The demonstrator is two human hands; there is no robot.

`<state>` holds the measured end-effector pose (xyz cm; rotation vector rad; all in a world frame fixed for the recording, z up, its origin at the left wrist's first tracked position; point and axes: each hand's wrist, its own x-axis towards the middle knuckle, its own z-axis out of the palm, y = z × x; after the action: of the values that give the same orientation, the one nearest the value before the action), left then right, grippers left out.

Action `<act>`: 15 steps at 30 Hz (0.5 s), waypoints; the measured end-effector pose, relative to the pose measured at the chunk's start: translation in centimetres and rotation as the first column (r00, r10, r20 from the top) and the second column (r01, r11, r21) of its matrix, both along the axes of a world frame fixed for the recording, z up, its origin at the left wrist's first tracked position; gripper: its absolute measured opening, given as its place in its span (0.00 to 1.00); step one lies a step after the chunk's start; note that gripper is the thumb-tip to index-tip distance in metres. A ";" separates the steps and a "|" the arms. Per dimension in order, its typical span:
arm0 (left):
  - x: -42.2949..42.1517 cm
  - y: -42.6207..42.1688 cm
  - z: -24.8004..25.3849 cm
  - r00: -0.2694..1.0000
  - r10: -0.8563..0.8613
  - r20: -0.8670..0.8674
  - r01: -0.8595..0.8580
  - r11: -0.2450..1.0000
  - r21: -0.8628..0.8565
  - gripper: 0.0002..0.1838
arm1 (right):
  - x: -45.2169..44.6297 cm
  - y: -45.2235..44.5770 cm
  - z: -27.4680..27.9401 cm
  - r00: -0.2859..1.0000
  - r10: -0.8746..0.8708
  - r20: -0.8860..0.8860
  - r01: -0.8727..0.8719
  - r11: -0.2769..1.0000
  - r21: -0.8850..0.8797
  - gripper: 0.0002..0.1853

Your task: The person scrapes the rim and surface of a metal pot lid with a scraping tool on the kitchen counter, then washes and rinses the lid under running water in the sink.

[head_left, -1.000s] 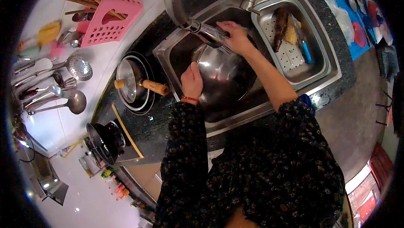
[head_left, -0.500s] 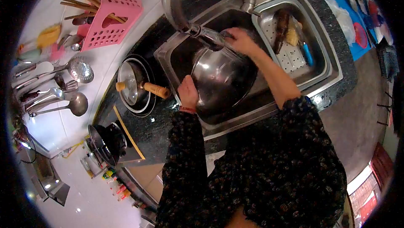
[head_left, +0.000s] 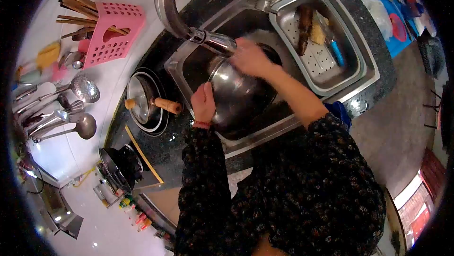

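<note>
A large, shiny round metal pan sits tilted in the left sink basin. My left hand is closed on its near-left rim, thumb and fingers pressed together. My right hand bends over the far edge of the pan, just beside the faucet's spray head. Those fingers are curled, smeared by motion and partly hidden; whatever they hold cannot be made out. No running water is visible from the spout.
Left of the sink stands a glass-lidded pot with a wooden handle. A perforated steel tray in the right basin holds a blue-handled tool. Ladles and a pink chopstick holder hang on the wall.
My right hand has shifted from the pan's far-right edge toward the spray head and over the pan. My left hand keeps its hold on the rim. The whole view has shifted slightly.
</note>
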<state>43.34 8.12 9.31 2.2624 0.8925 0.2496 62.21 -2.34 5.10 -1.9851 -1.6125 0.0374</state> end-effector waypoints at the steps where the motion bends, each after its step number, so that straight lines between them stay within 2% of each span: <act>1: 0.1 0.2 0.0 1.000 -0.012 0.003 0.012 1.000 0.029 0.17 | 1.4 0.0 -2.6 0.960 -0.107 -0.257 0.134 0.987 0.090 0.16; 2: 0.0 0.3 0.1 1.000 -0.018 -0.001 0.018 0.998 0.053 0.16 | 2.0 0.1 -5.6 0.843 -0.174 -0.510 0.277 0.951 0.135 0.17; 5: 0.5 0.1 0.3 0.999 -0.012 0.046 0.009 0.997 0.081 0.16 | 3.3 -0.4 -8.9 0.650 -0.256 -0.715 0.346 0.938 -0.021 0.16; 8: 0.5 0.8 -0.4 0.999 -0.019 0.041 0.014 0.994 0.107 0.17 | 3.1 -0.3 -10.6 0.730 -0.220 -0.647 0.418 0.893 0.169 0.16; 10: 0.8 1.1 -0.6 0.999 -0.032 0.018 0.030 0.994 0.106 0.17 | 2.5 0.5 -7.2 0.759 -0.107 -0.642 0.289 0.939 0.186 0.16; 12: 0.8 0.8 -0.4 0.999 -0.043 -0.007 0.044 0.996 0.072 0.17 | -0.6 1.5 -0.9 0.908 -0.072 -0.412 0.084 0.996 0.009 0.17; 14: 0.0 1.2 -2.0 0.998 -0.044 0.036 0.040 0.993 0.113 0.20 | -3.9 2.9 3.0 0.964 0.134 -0.231 -0.165 0.979 -0.120 0.18; 15: 0.3 1.1 -2.0 0.997 -0.045 0.062 0.036 0.990 0.134 0.21 | -3.7 2.8 2.9 0.956 0.131 -0.264 -0.155 0.985 -0.074 0.18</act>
<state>43.64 9.22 7.30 2.3781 0.8170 0.3714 58.55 0.46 7.97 -1.8391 -1.6029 0.4188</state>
